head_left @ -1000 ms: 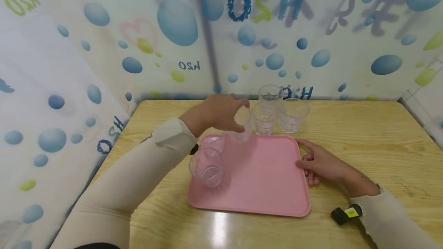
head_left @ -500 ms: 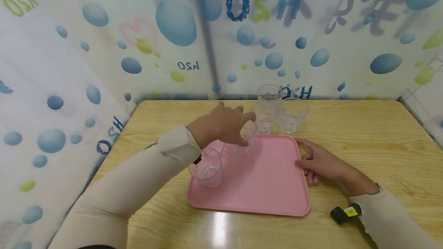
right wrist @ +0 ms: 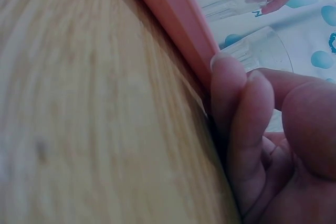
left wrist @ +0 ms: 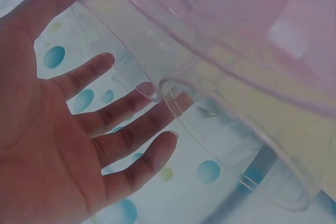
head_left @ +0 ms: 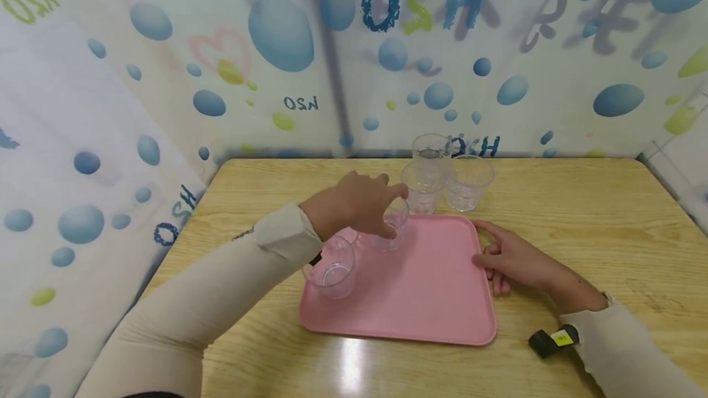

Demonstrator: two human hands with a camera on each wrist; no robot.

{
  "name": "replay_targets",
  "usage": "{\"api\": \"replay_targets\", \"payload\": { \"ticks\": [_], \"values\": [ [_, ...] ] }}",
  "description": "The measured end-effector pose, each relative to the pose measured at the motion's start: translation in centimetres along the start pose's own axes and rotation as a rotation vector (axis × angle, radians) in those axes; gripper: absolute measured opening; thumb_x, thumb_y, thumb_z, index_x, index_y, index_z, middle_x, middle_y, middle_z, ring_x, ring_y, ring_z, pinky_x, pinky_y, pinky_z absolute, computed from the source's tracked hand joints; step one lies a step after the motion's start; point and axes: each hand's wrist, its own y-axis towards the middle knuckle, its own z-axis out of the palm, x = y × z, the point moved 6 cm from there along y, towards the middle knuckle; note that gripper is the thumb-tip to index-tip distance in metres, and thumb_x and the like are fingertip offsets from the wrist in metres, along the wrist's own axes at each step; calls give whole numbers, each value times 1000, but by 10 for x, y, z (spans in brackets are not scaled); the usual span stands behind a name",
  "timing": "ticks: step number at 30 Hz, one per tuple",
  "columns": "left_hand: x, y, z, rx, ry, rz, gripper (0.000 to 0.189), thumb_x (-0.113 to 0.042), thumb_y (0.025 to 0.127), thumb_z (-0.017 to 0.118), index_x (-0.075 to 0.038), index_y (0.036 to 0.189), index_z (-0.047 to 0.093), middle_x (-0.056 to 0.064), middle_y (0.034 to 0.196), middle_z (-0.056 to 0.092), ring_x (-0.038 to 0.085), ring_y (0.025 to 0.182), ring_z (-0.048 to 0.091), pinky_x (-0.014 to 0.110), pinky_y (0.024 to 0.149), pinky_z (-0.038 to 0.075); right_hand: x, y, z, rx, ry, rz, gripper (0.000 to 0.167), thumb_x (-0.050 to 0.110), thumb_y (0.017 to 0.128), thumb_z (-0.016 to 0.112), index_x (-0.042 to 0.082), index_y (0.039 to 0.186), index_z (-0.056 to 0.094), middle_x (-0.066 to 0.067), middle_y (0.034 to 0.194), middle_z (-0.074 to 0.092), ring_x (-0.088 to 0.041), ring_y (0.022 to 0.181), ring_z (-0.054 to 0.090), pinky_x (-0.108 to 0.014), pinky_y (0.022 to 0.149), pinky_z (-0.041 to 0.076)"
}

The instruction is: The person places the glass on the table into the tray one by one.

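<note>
In the head view my left hand [head_left: 362,204] reaches over the back of a pink tray [head_left: 426,287], holding a clear plastic cup [head_left: 391,241] across its rim between thumb and spread fingers. The cup stands at the tray's rear edge. From the left wrist, the left fingers [left wrist: 131,140] look fairly straight beside the cup's rim. Another clear cup [head_left: 337,281] sits on the tray's left side, with a further cup [head_left: 348,235] behind it, mostly hidden by the left wrist. My right hand [head_left: 511,260] grips the tray's right edge, its lower fingers [right wrist: 247,124] curled against the side.
Behind the tray, three clear cups [head_left: 470,183] stand close together on the wooden table [head_left: 581,214]. A patterned curtain [head_left: 343,48] hangs along the table's back edge. A black strap end [head_left: 544,343] juts from the right sleeve.
My left hand has brought its cup slightly right and toward me, from the tray's back edge down onto the tray. The right hand has stayed on the tray.
</note>
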Motion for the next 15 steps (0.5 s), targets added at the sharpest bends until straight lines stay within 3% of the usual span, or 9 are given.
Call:
{"api": "replay_targets", "payload": {
  "ticks": [4, 7, 11, 15],
  "values": [
    [0, -1, 0, -19, 6, -2, 78, -64, 85, 68, -33, 150, 37, 10, 146, 49, 30, 110, 64, 55, 99, 46, 2, -2, -1, -6, -7, -5, 84, 15, 100, 60, 9, 161, 3, -9, 71, 60, -15, 47, 63, -38, 46, 55],
    [4, -4, -1, -73, -8, -7, 77, -69, 87, 60, -32, 151, 37, 7, 142, 51, 28, 110, 63, 51, 95, 49, 2, -2, -1, -7, -7, -3, 84, 14, 100, 60, 9, 161, 3, -9, 71, 60, -15, 47, 63, -38, 46, 55],
    [22, -18, -5, -242, -102, -14, 60, -62, 96, 51, -28, 146, 48, 3, 133, 57, 23, 106, 64, 46, 89, 52, 2, -2, 0, -2, -1, -8, 83, 14, 100, 60, 9, 161, 2, -9, 71, 60, -15, 48, 63, -38, 46, 55],
    [48, -44, -4, -482, -250, -47, 38, -44, 101, 54, -21, 129, 61, 2, 122, 63, 21, 100, 65, 42, 85, 54, 0, -1, 0, 2, -5, -14, 83, 14, 100, 59, 9, 161, 2, -9, 71, 60, -14, 48, 63, -37, 46, 55]
  ]
}}
